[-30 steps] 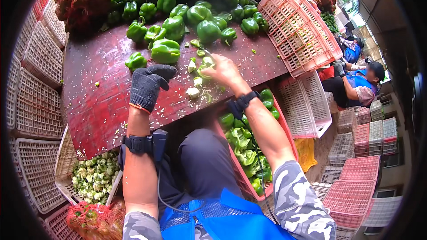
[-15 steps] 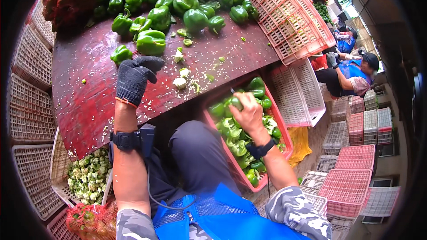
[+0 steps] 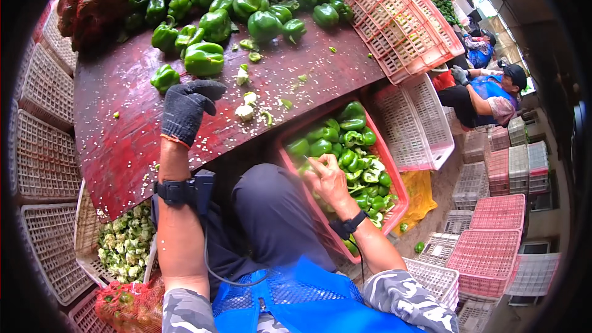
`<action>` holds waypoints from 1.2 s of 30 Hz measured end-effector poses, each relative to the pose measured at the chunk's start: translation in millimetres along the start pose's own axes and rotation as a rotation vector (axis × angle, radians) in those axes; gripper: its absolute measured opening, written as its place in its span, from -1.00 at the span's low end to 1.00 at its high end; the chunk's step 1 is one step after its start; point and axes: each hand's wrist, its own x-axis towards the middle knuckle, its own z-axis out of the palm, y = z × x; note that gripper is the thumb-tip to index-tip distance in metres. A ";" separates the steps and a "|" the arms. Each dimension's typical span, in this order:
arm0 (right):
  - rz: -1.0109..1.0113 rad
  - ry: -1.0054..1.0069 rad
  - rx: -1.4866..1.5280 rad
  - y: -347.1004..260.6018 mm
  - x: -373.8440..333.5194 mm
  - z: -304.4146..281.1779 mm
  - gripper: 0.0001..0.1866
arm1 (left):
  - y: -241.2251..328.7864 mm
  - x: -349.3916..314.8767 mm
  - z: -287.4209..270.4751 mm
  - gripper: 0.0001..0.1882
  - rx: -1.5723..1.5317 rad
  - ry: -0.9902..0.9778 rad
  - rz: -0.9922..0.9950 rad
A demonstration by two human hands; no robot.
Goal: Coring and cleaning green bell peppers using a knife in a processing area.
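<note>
My left hand [image 3: 185, 111], in a dark knit glove, rests on the red table [image 3: 117, 148] with its fingers bent and nothing in it. A small green pepper [image 3: 165, 78] and a bigger one [image 3: 204, 58] lie just beyond it. White pepper cores [image 3: 245, 111] and seeds are scattered to its right. My bare right hand [image 3: 328, 180] hangs over the pink crate [image 3: 394, 176] beside my lap, curled around a small knife [image 3: 306, 160]. The crate holds several cored green peppers [image 3: 345, 145].
A heap of whole green peppers [image 3: 259, 15] lies at the table's far side, by a red mesh sack [image 3: 92, 0]. Pink crates [image 3: 394, 18] and a white crate [image 3: 413, 123] stand to the right. A basket of cores [image 3: 123, 240] sits lower left. Another person [image 3: 487, 95] crouches at right.
My right hand has left the table's cut scraps and swung down to the right, over the pink crate. My gloved left hand has stayed at the same spot on the table.
</note>
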 end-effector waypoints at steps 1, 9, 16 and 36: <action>-0.016 0.005 0.009 1.5 6.2 8.4 -0.61 | -0.3 0.8 -3.3 -0.60 0.004 0.002 0.068; 0.143 -0.046 0.205 11.2 -0.6 17.3 -0.55 | -4.6 5.6 -46.4 -0.60 -0.072 0.392 0.056; 0.013 -0.065 0.220 27.9 4.9 13.9 -0.51 | -22.2 71.7 -36.0 -0.67 0.545 0.624 0.340; -0.120 -0.209 0.290 -101.4 239.4 39.7 0.02 | -28.7 132.9 -20.6 -0.62 1.215 0.121 0.475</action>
